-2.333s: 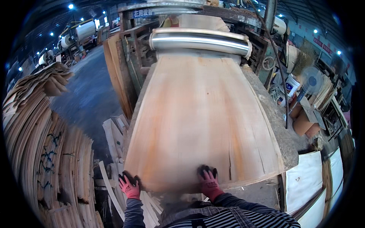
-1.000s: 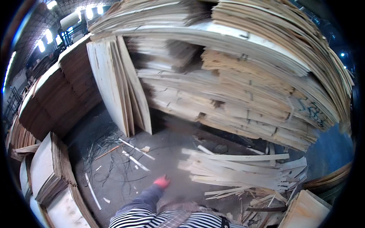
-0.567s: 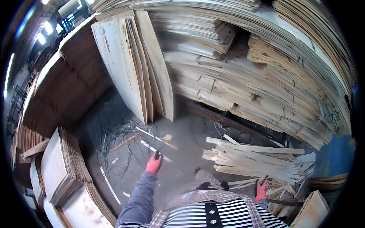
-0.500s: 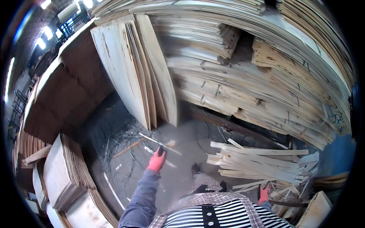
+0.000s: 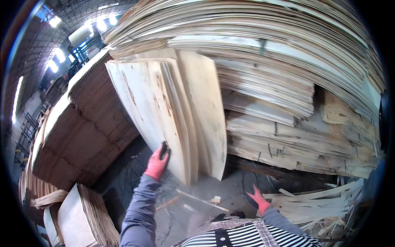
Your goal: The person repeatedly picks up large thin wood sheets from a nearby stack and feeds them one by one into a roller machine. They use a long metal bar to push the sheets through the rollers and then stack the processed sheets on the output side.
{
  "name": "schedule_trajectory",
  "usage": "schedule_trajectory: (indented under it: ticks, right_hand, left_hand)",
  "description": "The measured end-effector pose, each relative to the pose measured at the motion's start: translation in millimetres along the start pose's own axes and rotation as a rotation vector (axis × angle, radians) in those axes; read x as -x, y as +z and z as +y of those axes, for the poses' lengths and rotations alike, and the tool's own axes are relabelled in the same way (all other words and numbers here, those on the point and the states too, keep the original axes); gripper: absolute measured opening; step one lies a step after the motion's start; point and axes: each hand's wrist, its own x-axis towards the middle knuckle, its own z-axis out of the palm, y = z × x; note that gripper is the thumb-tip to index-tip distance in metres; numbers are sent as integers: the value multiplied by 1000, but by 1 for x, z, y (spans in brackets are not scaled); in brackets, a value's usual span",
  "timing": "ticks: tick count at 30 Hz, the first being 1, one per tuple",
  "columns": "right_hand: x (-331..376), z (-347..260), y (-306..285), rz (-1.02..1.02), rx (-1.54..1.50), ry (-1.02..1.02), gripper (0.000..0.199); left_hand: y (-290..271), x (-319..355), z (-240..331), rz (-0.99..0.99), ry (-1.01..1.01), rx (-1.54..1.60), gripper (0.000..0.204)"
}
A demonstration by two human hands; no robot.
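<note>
Several thin wooden veneer sheets (image 5: pixel 153 111) lean upright against a high stack, their lower ends on the floor. My left hand (image 5: pixel 157 161), in a red glove with dark fingertips, reaches to the lower left part of the front sheet. Its fingers are stretched upward and hold nothing; whether they touch the sheet I cannot tell. Lower right, my right hand (image 5: pixel 258 199), gloved alike, is in the air with thumb and fingers apart. It is nearest to a heap of pale wood strips (image 5: pixel 312 206) and grips nothing.
High stacked veneer (image 5: pixel 263 90) fills the back and right. To the left stands a dark-sided stack (image 5: pixel 82 136), with shorter sheet bundles (image 5: pixel 84 218) in front. Wires and a thin strip (image 5: pixel 201 200) lie on the floor (image 5: pixel 173 218).
My view has shifted nearer to the leaning sheets. My left hand has come up to the front sheet. My right hand has moved forward and left, away from my side.
</note>
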Motion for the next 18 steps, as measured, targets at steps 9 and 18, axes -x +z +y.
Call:
schedule_trajectory:
  ticks: [9, 18]
  right_hand:
    - [-231, -341, 115, 284, -356, -566, 83]
    - [-175, -390, 225, 252, -191, -229, 76]
  left_hand:
    - [-162, -286, -8, 170, 731, -516, 75]
    - [-220, -436, -4, -149, 1077, -462, 95]
